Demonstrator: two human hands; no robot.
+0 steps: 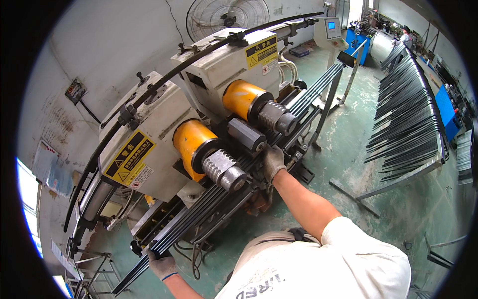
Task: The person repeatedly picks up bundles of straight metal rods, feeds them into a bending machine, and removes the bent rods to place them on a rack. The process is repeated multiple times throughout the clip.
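Several long thin metal rods [194,213] lie side by side across a double-headed machine [220,67]. Toward their lower left end, my left hand [162,263], in a knit work glove, is closed around the bundle. My right hand [273,160], also gloved, rests at the middle of the machine, beside a dark hexagonal block [246,134]; its fingertips are partly hidden, so its hold is unclear. Two orange cylinders [196,147] with threaded metal ends [224,170] stick out over the rods, one to each side of the block.
A rack [399,183] with many dark rods stands on the right. Behind the machine are a wall fan [227,18] and a control box [330,31]. A person [405,39] stands far off at the upper right. Cables [196,258] hang under the machine.
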